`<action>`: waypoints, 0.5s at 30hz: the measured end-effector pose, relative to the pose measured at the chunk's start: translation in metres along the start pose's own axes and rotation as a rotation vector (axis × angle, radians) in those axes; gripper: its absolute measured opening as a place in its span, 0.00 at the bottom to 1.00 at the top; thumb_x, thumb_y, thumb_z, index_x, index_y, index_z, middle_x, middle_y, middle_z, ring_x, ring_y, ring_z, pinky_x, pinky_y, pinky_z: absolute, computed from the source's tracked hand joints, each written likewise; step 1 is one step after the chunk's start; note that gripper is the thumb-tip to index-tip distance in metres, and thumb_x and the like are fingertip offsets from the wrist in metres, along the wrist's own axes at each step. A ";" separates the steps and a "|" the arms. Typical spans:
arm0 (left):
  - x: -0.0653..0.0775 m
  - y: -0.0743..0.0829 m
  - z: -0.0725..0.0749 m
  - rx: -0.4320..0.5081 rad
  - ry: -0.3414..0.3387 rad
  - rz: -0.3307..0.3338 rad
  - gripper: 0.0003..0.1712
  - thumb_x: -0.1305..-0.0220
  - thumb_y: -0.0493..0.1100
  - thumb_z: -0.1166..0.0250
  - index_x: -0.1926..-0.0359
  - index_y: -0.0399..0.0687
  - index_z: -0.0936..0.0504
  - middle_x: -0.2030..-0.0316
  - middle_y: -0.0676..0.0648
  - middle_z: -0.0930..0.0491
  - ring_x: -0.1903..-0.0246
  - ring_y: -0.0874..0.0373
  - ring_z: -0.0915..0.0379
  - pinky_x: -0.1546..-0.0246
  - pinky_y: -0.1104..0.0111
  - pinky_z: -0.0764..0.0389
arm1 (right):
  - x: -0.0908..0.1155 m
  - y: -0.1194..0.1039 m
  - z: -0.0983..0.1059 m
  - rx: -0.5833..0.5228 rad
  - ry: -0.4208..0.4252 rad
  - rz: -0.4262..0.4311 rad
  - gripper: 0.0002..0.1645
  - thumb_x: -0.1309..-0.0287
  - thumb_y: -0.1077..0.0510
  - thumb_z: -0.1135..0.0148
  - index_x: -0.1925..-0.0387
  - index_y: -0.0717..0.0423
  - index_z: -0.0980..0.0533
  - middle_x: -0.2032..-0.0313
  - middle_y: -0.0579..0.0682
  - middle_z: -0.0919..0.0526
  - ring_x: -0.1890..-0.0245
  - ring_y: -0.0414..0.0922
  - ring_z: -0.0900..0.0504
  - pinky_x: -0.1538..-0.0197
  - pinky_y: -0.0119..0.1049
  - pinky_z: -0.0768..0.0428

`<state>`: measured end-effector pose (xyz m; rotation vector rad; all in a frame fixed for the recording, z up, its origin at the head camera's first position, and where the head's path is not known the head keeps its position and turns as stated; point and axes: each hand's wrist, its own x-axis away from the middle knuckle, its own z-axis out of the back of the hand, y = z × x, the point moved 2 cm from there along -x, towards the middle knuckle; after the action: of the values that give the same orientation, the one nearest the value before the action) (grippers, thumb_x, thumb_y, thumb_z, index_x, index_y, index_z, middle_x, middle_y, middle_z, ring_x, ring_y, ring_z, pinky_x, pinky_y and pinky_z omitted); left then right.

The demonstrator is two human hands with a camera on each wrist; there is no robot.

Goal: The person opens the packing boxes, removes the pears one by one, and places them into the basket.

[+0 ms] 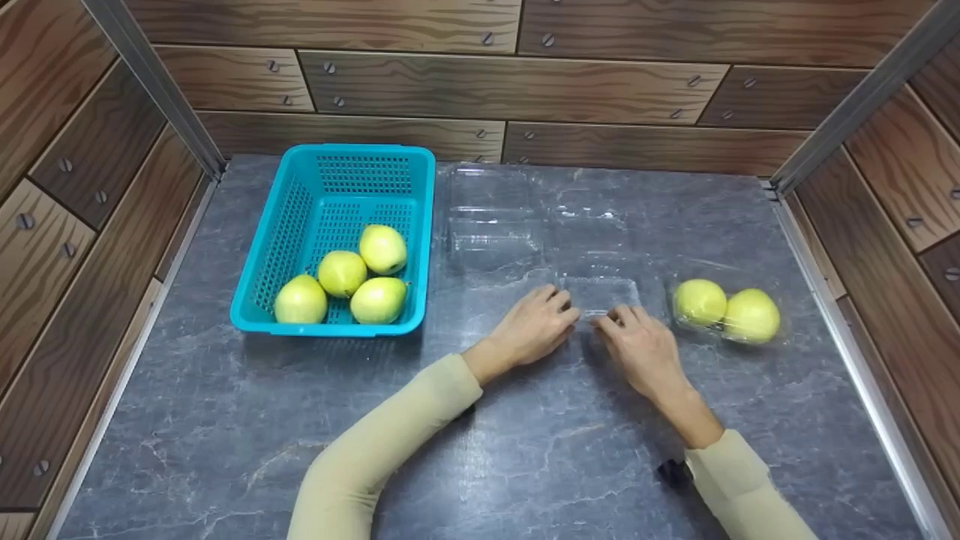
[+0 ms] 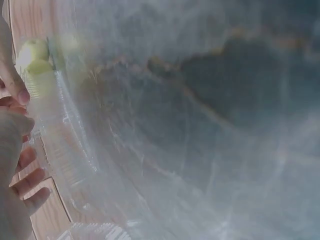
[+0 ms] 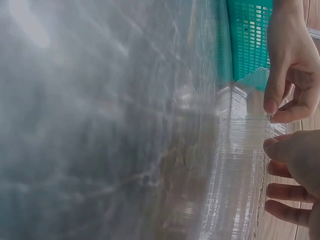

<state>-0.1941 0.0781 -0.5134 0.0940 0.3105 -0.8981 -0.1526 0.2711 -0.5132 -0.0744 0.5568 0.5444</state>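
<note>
A clear plastic clamshell box (image 1: 600,291) lies on the table in front of both hands, its ridged rim facing them. My left hand (image 1: 534,326) pinches the near rim between thumb and index finger; the right wrist view shows this left hand (image 3: 292,65) at the rim's edge. Close beside it, my right hand (image 1: 641,346) pinches the same rim, the other fingers spread along the side in the right wrist view. To the right, another clear box holds two yellow-green pears (image 1: 726,310).
A turquoise plastic basket (image 1: 259,247) with several yellow-green pears (image 1: 343,274) stands at the left. Behind the hands, another clear plastic box (image 1: 491,191) lies on the grey marbled table (image 1: 225,427). Wood-patterned walls (image 1: 510,86) enclose the table at the back and sides.
</note>
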 end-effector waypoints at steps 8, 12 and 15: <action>-0.012 -0.011 -0.002 -0.030 -0.014 -0.007 0.12 0.21 0.49 0.42 0.47 0.53 0.15 0.48 0.49 0.16 0.46 0.53 0.20 0.38 0.62 0.17 | -0.011 0.008 -0.006 0.002 -0.020 -0.007 0.04 0.37 0.59 0.29 0.60 0.53 0.15 0.64 0.54 0.15 0.65 0.54 0.18 0.70 0.46 0.17; -0.019 -0.014 -0.002 -0.044 -0.041 0.004 0.13 0.21 0.49 0.43 0.45 0.53 0.16 0.46 0.49 0.16 0.43 0.52 0.19 0.34 0.61 0.19 | -0.016 0.013 -0.009 0.003 -0.034 -0.017 0.04 0.36 0.59 0.30 0.60 0.53 0.15 0.63 0.54 0.15 0.65 0.54 0.18 0.71 0.46 0.17; -0.025 -0.016 -0.002 -0.066 -0.062 0.009 0.14 0.20 0.48 0.44 0.45 0.53 0.16 0.43 0.48 0.16 0.41 0.52 0.20 0.32 0.60 0.19 | -0.020 0.017 -0.012 0.004 -0.048 -0.023 0.05 0.35 0.58 0.31 0.59 0.54 0.16 0.63 0.55 0.16 0.64 0.54 0.18 0.71 0.47 0.17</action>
<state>-0.2214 0.0870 -0.5070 0.0067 0.2816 -0.8793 -0.1814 0.2736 -0.5111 -0.0635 0.5096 0.5214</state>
